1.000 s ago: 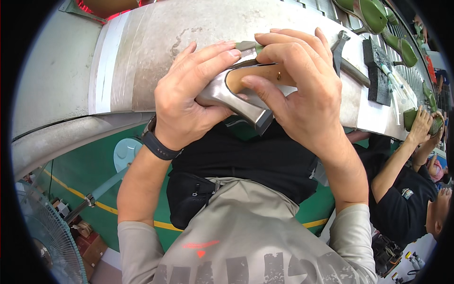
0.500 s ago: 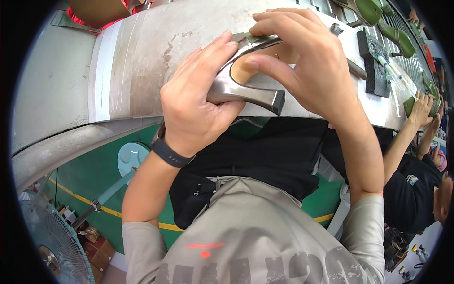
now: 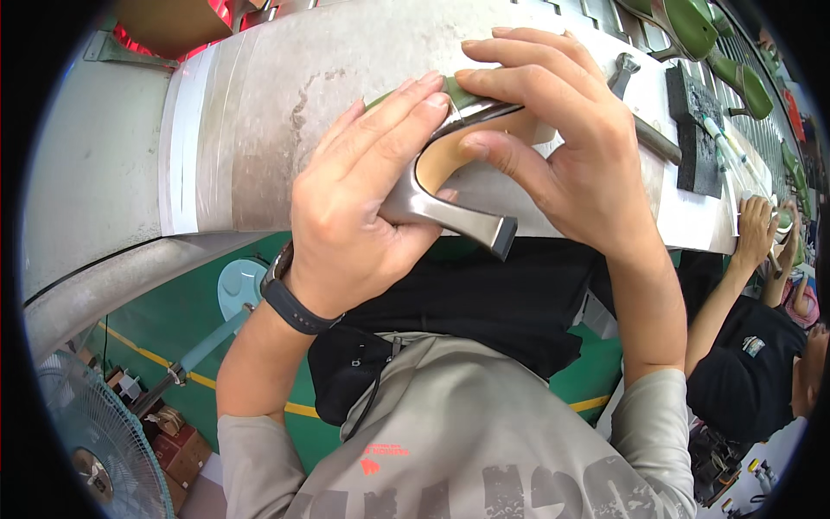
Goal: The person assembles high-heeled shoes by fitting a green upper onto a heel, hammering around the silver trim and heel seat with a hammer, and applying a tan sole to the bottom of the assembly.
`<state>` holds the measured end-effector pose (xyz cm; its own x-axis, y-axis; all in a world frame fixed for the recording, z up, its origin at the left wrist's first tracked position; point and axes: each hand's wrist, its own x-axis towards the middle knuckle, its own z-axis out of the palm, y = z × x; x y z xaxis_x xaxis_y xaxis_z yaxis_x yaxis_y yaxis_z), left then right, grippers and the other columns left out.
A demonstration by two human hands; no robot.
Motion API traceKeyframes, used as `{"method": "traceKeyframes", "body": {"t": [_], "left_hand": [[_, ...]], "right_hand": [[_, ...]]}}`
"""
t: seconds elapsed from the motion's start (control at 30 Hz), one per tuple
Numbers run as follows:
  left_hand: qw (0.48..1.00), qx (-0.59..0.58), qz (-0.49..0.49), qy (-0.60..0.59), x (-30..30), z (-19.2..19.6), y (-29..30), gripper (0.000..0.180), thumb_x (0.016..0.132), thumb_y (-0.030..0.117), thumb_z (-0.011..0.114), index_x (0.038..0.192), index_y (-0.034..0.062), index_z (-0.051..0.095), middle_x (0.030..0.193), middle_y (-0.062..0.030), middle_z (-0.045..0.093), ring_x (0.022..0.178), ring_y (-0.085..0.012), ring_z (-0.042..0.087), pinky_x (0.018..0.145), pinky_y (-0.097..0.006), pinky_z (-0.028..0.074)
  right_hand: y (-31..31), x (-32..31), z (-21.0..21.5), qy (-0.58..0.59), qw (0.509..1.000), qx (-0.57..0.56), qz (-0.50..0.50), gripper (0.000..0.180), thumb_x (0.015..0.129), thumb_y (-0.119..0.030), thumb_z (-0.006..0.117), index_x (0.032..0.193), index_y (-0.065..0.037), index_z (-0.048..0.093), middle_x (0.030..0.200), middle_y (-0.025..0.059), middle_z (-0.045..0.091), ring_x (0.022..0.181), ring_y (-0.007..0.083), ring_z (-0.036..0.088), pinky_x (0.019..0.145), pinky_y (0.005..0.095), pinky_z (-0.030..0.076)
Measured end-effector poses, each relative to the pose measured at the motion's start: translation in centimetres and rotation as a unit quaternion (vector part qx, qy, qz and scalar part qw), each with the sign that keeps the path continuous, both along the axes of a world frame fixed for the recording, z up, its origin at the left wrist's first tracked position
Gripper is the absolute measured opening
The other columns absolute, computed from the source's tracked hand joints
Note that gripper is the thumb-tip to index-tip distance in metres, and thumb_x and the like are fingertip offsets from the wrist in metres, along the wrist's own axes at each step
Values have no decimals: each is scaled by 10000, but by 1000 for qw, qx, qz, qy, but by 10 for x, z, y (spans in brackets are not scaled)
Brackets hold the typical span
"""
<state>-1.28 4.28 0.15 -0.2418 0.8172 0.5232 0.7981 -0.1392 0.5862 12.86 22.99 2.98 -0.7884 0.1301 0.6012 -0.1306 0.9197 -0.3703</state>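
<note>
Between my hands, over the near part of the worktable, is a high-heeled shoe (image 3: 413, 201) with a metallic grey heel, a tan sole and a strip of green upper. My left hand (image 3: 354, 195) wraps round its heel end, fingers lying over the back and thumb below. The dark heel tip points toward me and to the right. With fingertips on the green edge and thumb by the tan sole, my right hand (image 3: 571, 130) grips the other end. Part of the shoe is hidden behind my fingers.
The pale worktable (image 3: 259, 130) curves away in front. To the right lie a wrench (image 3: 623, 73), a metal-headed tool (image 3: 657, 141), a black block (image 3: 694, 130) and syringe-like tubes (image 3: 731, 151). Green shoes (image 3: 687, 28) stand on a rack. A co-worker's hand (image 3: 755, 232) works at far right; a fan (image 3: 95, 450) is lower left.
The shoe and both hands have come slightly lower in the view. The heel now tilts further downward, and more green upper shows between the hands.
</note>
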Motion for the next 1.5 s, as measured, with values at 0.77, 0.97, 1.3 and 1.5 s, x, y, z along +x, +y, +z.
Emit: {"method": "traceKeyframes", "body": {"t": [0.77,0.97,1.3,1.5], "left_hand": [[996,-34,15,-79,-4,13,7,692,796,38,880,1427,-49,608,1444,-256,633,1301,-330,664,1068,-383,542],[997,-27,13,-72,-4,10,6,676,801,58,876,1419,-34,620,1442,-252,637,1307,-342,662,1077,-412,530],[999,4,28,32,5,-9,3,624,820,121,854,1406,58,649,1414,-191,675,1313,-360,658,1135,-549,442],[992,49,39,107,10,-32,0,640,828,115,848,1424,50,626,1404,-203,677,1300,-372,665,1136,-559,436]], "right_hand": [[7,-12,1,10,998,-38,55,300,828,-103,837,1014,-13,619,1319,234,690,1333,426,577,1125,498,424],[6,-8,8,-46,996,-66,30,251,850,-96,793,994,-5,609,1318,223,694,1341,423,567,1119,492,423],[-3,3,17,-113,991,-66,6,296,781,-109,845,950,-23,617,1229,166,742,1278,397,602,1116,518,415],[-15,2,34,-195,977,-78,-40,413,690,-121,911,990,-26,643,1169,123,751,1220,361,633,1048,480,473]]}}
